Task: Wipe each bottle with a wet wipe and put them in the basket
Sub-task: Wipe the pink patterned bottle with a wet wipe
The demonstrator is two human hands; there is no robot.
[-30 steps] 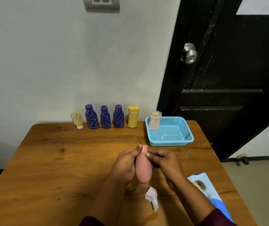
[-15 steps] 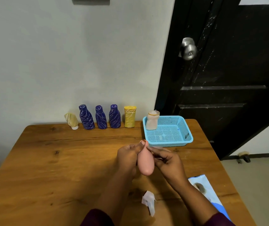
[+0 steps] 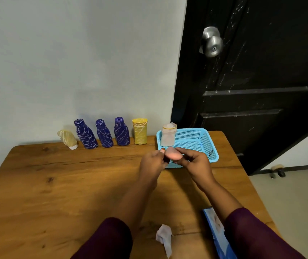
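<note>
While both hands meet at the near left corner of the blue basket (image 3: 192,130), the pink bottle (image 3: 173,153) is held between them on its side, lifted clear of the wooden table (image 3: 56,184); whether it is over the rim or just short of it cannot be told. On the left end of the bottle, the left hand (image 3: 152,163) has its thumb and fingers curled, and the right hand (image 3: 196,161) pinches the right end with bent fingers, so both hands grip it. Inside the basket, a pale bottle (image 3: 168,135) stands upright in the far left corner. Along the far edge of the table, against the wall, a row of bottles waits to the left of the basket: a yellow bottle (image 3: 140,131) nearest it, then the right purple bottle (image 3: 121,132), the middle purple bottle (image 3: 104,134), the left purple bottle (image 3: 85,134), and last a beige bottle (image 3: 67,139) that leans to the left. Near the person, a crumpled wet wipe (image 3: 164,238) lies on the table between the two dark red sleeves, and a blue wipe packet (image 3: 216,232) lies just to its right, partly under the right forearm. Behind the basket stands a black door (image 3: 252,90) with a metal knob (image 3: 212,42).
</note>
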